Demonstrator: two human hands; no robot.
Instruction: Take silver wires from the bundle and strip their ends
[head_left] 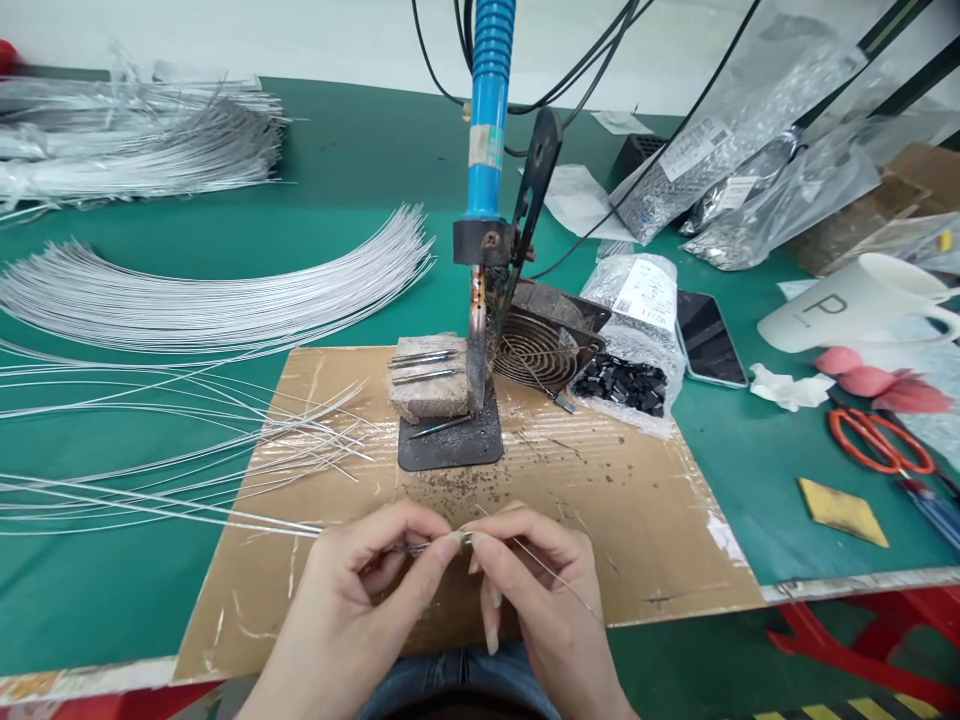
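Observation:
Near the table's front edge, my left hand (371,590) pinches a few white wires (277,525) between thumb and fingers; they trail off to the left. My right hand (540,580) meets it fingertip to fingertip, pinching at the wire ends. A thin silvery strand (555,577), which looks like solder wire, runs through the right hand's fingers. What lies exactly between the fingertips is too small and covered to make out. Beyond the hands, a blue-handled soldering iron (487,150) is clamped upright, its tip pointing down beside a worn block (424,395) with metal rods on it.
Cardboard (337,590) covers the work area. More white wires (225,300) lie at left, with bundles (135,140) behind. A fan (536,345), a bag of black parts (622,385), a phone (709,335), a mug (847,305), orange-handled scissors (874,440) and a yellow sponge (844,510) are right.

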